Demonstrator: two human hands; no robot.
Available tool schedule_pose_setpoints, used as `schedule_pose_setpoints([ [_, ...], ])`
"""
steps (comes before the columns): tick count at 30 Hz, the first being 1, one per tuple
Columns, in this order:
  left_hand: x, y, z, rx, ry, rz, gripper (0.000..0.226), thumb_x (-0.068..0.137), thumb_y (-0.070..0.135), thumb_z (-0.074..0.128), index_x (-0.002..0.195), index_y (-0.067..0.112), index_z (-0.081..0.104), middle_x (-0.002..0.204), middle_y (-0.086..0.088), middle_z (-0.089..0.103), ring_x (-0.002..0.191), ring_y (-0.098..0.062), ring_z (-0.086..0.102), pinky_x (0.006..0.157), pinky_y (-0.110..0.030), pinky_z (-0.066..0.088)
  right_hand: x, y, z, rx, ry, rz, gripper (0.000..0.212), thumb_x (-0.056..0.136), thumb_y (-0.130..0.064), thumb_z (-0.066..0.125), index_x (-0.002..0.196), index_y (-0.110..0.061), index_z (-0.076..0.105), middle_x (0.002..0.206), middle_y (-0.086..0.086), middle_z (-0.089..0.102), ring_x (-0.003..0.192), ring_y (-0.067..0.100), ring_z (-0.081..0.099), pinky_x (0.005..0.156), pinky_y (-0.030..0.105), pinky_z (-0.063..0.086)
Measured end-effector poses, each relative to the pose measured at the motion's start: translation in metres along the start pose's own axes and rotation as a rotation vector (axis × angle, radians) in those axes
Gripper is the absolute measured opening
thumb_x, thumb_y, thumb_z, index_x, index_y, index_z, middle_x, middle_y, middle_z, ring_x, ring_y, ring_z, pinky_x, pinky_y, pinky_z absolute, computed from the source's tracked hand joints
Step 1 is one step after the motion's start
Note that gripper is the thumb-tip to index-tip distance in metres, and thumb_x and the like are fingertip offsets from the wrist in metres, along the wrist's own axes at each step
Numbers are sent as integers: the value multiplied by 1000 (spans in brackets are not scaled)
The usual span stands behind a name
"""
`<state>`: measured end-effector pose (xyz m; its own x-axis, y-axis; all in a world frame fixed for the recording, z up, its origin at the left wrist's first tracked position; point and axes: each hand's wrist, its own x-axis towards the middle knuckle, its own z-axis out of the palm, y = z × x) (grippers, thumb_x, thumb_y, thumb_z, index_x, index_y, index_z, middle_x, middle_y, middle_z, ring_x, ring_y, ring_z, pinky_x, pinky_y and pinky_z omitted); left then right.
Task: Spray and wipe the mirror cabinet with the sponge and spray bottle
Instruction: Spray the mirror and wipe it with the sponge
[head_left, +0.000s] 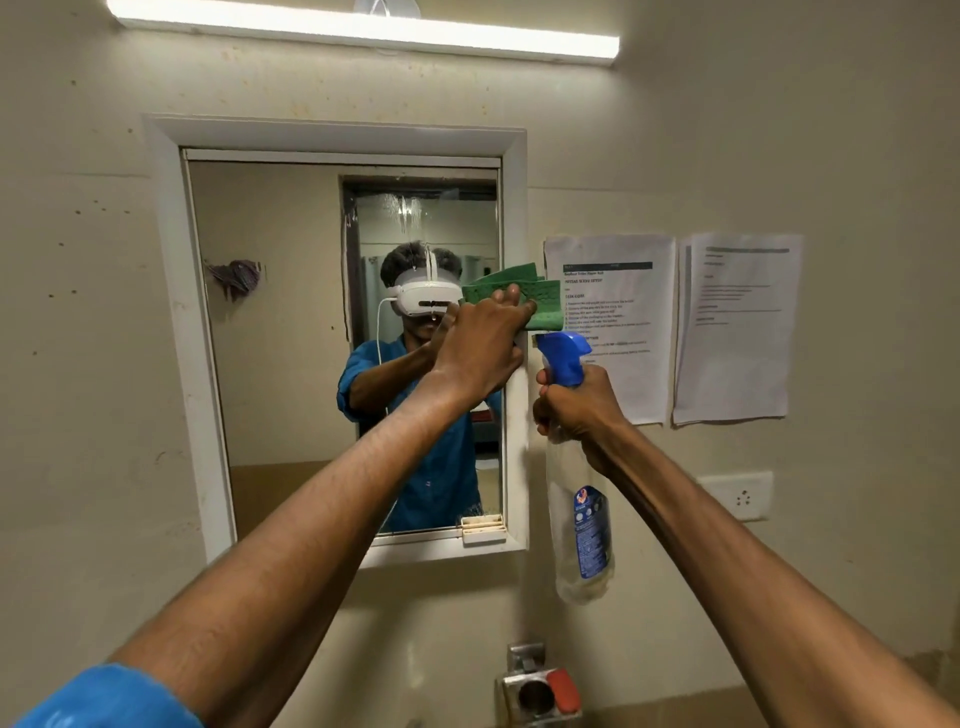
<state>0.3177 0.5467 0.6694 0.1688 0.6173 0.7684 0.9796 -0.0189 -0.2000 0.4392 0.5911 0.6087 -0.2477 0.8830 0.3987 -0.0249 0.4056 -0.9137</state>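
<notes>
A white-framed mirror cabinet (171, 312) hangs on the beige wall, with wet streaks and drips on the upper part of its glass. My left hand (483, 348) presses a green sponge cloth (540, 299) against the cabinet's right frame at mid height. Just right of the frame, my right hand (576, 405) grips the neck of a clear spray bottle (582, 525) with a blue trigger head, held upright and apart from the wall. The nozzle points left toward the cabinet.
Two printed paper sheets (732, 327) are stuck on the wall right of the cabinet. A white wall socket (743, 496) sits below them. A tube light (363, 26) runs above. A metal tap fitting (540, 691) with a red part is below.
</notes>
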Motion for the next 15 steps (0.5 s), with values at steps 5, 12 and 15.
schedule_pose_setpoints([
  [5,-11,4,7,1,-39,-14,56,87,7,50,141,15,41,150,-12,35,131,-26,44,108,-46,38,-6,19,0,-50,-2,17,22,71,11,58,75,-11,57,60,9,56,50,21,57,56,36,53],
  [12,-25,9,16,-11,-46,-23,57,87,5,48,142,15,39,151,-11,34,132,-25,42,108,-43,38,-19,34,0,75,-72,51,36,68,20,57,88,-9,58,71,2,58,46,10,56,42,22,48],
  [15,-34,11,22,-19,-62,-30,58,87,5,49,143,16,38,151,-11,35,134,-26,41,108,-45,37,-26,43,0,85,-78,76,37,68,22,57,87,-10,58,70,1,57,44,9,55,41,21,47],
])
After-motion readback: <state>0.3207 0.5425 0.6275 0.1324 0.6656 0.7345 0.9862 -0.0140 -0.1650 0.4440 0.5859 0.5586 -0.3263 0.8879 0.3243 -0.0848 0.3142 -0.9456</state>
